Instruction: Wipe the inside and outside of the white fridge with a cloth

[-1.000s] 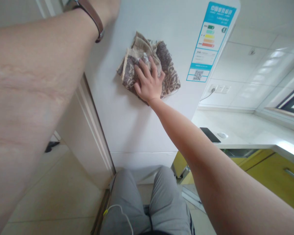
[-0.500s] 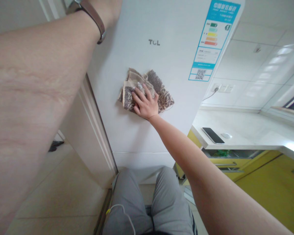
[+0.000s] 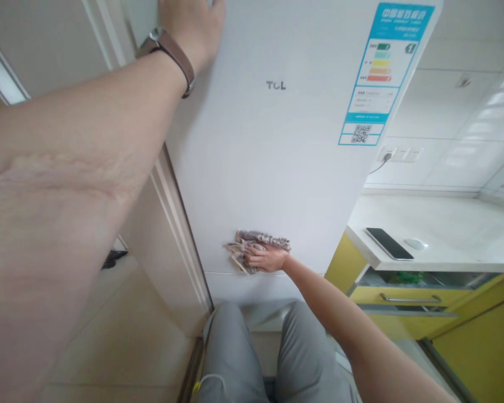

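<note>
A white refrigerator (image 3: 269, 168) with TCL lettering stands in front of me. Low on its door, just above the seam, my right hand (image 3: 269, 258) presses a crumpled brown-and-beige patterned cloth (image 3: 262, 238) against the surface. The cloth is bunched under the palm and fingers. My left hand (image 3: 197, 28), with a brown-strapped watch (image 3: 174, 53) on the wrist, rests at the upper left of the door; most of its fingers are cut off by the top of the view.
A blue-and-white energy label (image 3: 386, 73) is stuck on the door's right side. To the right, a white counter (image 3: 453, 224) carries a phone (image 3: 389, 243) and a white computer mouse (image 3: 416, 243), above yellow drawers (image 3: 369, 295). A white door frame (image 3: 178, 224) stands at left.
My right hand has slid the cloth down the door from below the lettering to near the seam, and the cloth is more bunched. My left hand shows more fully at the top.
</note>
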Tool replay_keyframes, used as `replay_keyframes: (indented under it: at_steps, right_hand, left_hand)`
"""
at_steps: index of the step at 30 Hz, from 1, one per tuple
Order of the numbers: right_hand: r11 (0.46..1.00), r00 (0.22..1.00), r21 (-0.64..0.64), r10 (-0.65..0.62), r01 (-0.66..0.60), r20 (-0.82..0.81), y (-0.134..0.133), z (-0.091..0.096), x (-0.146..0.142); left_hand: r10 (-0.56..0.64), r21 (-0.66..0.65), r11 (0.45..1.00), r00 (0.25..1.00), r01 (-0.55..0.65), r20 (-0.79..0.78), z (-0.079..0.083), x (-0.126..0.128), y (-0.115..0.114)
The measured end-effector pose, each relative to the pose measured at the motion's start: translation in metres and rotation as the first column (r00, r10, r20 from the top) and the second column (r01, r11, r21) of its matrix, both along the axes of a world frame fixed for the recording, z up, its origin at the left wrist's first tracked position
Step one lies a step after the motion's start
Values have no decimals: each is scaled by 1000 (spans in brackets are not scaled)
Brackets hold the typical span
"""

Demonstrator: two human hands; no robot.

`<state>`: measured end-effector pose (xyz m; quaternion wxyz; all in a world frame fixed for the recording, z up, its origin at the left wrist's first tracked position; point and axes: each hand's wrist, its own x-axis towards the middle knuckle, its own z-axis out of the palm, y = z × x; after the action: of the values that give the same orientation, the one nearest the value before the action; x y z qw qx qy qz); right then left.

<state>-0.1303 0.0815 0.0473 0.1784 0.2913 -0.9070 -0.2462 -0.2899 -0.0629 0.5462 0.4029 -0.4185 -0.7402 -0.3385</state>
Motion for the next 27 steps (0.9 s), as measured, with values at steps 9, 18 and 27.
replay_keyframes:
  at_steps: [9, 18, 27]
  right_hand:
    - [944, 977, -317, 150, -96, 152, -5, -77, 3]
    - [967, 969, 191, 127, -168, 210, 18, 78, 4]
    - [927, 863, -158, -376, 341, -339, 44, 359, 65]
  left_hand:
    - [-32, 72, 997, 999, 34, -33, -1, 3, 2]
    - [-58, 42, 997, 998, 59, -22, -3, -6, 4]
    - [-25, 25, 999, 998, 26, -56, -3, -13, 9]
